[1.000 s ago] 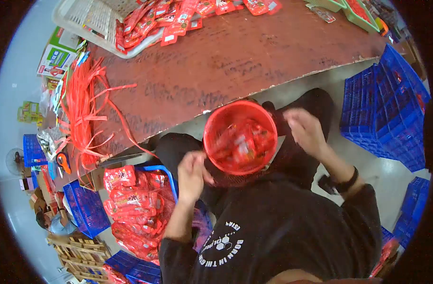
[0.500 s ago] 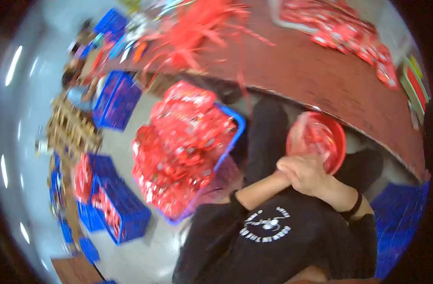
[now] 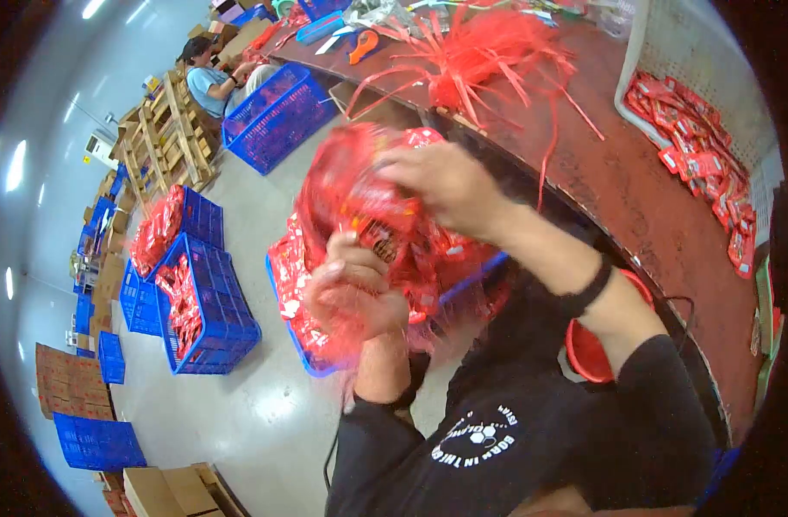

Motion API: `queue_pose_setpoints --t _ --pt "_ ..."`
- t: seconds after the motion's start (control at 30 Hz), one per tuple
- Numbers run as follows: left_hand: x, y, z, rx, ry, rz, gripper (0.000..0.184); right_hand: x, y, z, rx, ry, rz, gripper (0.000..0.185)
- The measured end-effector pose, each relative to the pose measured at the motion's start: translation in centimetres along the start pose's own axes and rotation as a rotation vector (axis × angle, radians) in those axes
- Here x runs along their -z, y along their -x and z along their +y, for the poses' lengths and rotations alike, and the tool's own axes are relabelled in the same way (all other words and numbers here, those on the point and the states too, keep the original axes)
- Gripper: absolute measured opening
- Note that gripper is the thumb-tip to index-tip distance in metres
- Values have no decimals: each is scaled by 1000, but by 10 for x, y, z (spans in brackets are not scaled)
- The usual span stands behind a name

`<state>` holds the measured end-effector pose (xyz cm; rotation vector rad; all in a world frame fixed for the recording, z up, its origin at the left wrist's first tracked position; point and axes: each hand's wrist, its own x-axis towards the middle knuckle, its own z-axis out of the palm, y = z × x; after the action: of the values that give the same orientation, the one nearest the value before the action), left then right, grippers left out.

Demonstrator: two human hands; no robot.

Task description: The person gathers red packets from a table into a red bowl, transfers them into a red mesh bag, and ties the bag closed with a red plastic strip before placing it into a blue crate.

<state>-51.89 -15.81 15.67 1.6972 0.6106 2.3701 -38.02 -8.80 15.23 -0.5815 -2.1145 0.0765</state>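
Left hand (image 3: 355,293) and right hand (image 3: 446,185) have swung from the red bucket (image 3: 589,351), at their four o'clock, to blurred red packets (image 3: 351,185) over the blue crate (image 3: 473,277); fingers bent, whether pinching I cannot tell

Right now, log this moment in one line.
Left hand: at red packets | Right hand: at red packets | Grips: too blurred to tell | Blue crate: under packets | Red bucket: partly hidden

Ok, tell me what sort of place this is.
Most likely a packing workshop or small factory: red packets lie in bulk on the table, blue crates stand about the floor, several with red contents, and there is cardboard to one side.
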Motion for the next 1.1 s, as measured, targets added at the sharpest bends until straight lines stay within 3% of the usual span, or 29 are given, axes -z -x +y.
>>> queue_pose_setpoints --t 0.03,0.07,0.13,0.17,0.2,0.27,0.33,0.4,0.43,0.5,0.53,0.57,0.6,0.63,0.67,0.7,0.73,0.8,0.87,0.9,0.93,0.97,1.0,1.03,1.07,1.1 --pt "18 19 -24 80 -53 43 43 -29 -2 13 6 99 -53 47" --pt "30 46 -39 327 -221 89 39 -58 0 22 14 193 -105 46" --pt "80 135 -108 751 -159 -22 26 -101 9 33 -317 -130 -194 54" --pt "93 150 -110 867 -157 -28 25 -111 9 23 -521 -50 -307 61" --pt "99 155 -116 976 -146 -37 23 -129 17 27 -542 86 -550 73" --pt "90 133 -90 708 -546 -644 36 -140 30 27 -499 140 -498 72" --pt "97 58 -48 677 -376 -1444 46 -145 34 40 -496 126 -521 73" --pt "86 -2 -46 563 -115 -1523 47 -145 31 47 -451 171 -523 73" --pt "83 -12 -65 683 -221 -1272 46 -145 31 47 -449 172 -518 73" --pt "64 -28 -122 669 -580 -1071 44 -147 31 47 -430 185 -502 69" --pt "50 -24 -158 526 -839 -1108 43 -145 35 47 -412 194 -490 66" --pt "49 -4 -182 440 -1017 -1222 43 -127 33 44 -421 150 -608 48" --pt "48 13 -198 342 -1197 -1330 44 -111 47 51 -314 142 -515 32" --pt "43 23 -199 299 -1244 -1313 46 -96 72 61 -381 -125 -478 24" --pt "49 33 -207 254 -1275 -1295 48 -55 82 64 -462 4 -588 14" --pt "47 33 -208 287 -1267 -1291 48 -24 116 82 -330 264 -295 15" --pt "45 31 -206 314 -1265 -1290 48 8 137 97 -587 353 -318 21" --pt "42 27 -207 331 -1271 -1336 48 52 176 117 -848 730 -354 10" --pt "29 16 -204 264 -1324 -1375 50 83 207 133 -684 518 -331 10" --pt "14 16 -194 56 -1304 -1212 51 85 212 133 -610 580 -420 10" --pt "-6 16 -185 -79 -1090 -1117 44 82 209 129 -608 468 -369 11" --pt "-29 22 -173 -22 -660 -1092 31 79 210 120 -531 462 -306 10" --pt "-56 40 -146 404 -643 -1159 28 75 203 104 -455 446 -247 9" --pt "-84 55 -133 1039 -394 -1249 42 73 195 84 -440 429 -222 9" --pt "-91 104 -163 1173 -201 -1379 61 71 189 62 -424 413 -191 9" --pt "-127 105 -145 1496 -17 -1387 69 71 186 41 -374 377 -202 8"
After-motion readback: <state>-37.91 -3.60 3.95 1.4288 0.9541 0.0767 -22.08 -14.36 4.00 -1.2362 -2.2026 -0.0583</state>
